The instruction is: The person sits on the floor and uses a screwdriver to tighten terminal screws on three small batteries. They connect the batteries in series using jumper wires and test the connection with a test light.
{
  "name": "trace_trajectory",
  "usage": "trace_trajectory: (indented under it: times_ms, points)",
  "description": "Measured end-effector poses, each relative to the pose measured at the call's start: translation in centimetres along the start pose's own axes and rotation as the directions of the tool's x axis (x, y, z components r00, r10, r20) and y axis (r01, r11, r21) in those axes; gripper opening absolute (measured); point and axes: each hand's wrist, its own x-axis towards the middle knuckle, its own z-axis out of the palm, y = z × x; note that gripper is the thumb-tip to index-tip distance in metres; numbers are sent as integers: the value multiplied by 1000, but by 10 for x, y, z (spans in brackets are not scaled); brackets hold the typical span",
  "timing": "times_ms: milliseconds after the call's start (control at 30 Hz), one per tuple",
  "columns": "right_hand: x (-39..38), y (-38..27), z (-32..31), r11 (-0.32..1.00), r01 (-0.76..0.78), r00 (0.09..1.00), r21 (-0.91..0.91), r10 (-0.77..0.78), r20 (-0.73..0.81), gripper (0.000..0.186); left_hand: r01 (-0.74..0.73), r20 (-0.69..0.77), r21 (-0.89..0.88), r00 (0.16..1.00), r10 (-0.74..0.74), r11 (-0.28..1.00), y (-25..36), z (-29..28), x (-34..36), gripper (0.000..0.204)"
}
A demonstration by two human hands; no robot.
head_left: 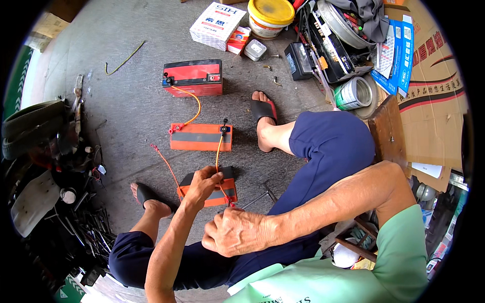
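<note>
Three batteries stand in a column on the floor. The far red-and-black battery (197, 87) is joined to the middle orange battery (194, 144) by a yellow wire (200, 103). From the middle one's right terminal, an orange wire (218, 154) runs down to the near orange battery (230, 188). My left hand (203, 186) pinches that wire over the near battery, partly covering it. Closed beside its front right corner is my right hand (237, 232), at a red terminal end (231, 204); what its fingers grip is hidden. Another red wire (165, 160) sticks up from the near battery's left side, its end loose.
A thin metal rod tool (268, 193) lies right of the near battery. My sandalled feet flank the batteries. Back right are a yellow-lidded bucket (271, 14), a white box (217, 25), a small black battery (298, 61) and an open can (353, 93). Dark clutter (76, 202) fills the left.
</note>
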Motion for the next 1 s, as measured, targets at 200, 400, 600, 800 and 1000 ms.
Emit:
trace_trajectory:
  times_ms: [200,400,600,800,1000]
  points:
    - [9,-3,12,997,79,985,-4,-78,-156,14,2,-6,-51,1000,-2,999,-2,6,-9,41]
    - [17,-8,7,992,80,996,-94,-84,-33,15,25,4,-87,1000,-25,996,0,8,-18,52]
    - [21,-8,13,992,125,989,-30,-127,-79,14,-3,-106,-119,994,-10,993,-3,5,-21,61]
    - [21,-9,13,991,128,991,-42,-129,-20,15,-8,-146,-136,989,-12,991,-6,-1,-25,49]
    - [18,-4,6,992,-11,991,-126,-6,-136,16,-66,-4,-7,998,66,998,2,4,-22,42]
